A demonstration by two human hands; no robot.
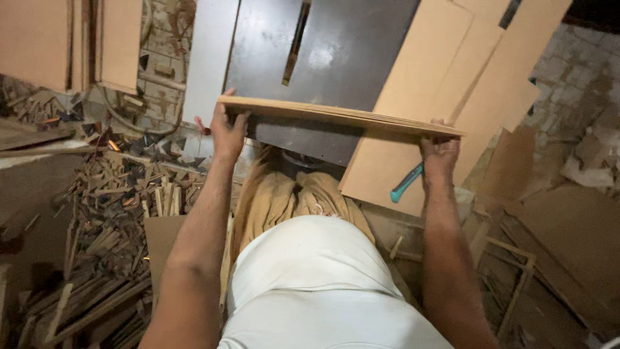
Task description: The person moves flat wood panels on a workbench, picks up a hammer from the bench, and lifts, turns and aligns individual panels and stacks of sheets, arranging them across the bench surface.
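Observation:
A stack of thin tan boards [336, 115] is held nearly edge-on above the near edge of a dark table saw top [336, 52]. My left hand [226, 132] grips the stack's left end, thumb over its top edge. At the right end, my right hand [440, 155] holds it from below. The saw slot [296, 42] runs away from me in the dark top beyond the boards.
Tan sheets [445, 84] lean over the saw's right side, with a teal-handled tool [407, 183] on them. Wood offcuts [110, 220] pile up on the floor at left. Cardboard-coloured panels [568, 239] lie at right. A dust bag [284, 194] hangs under the saw.

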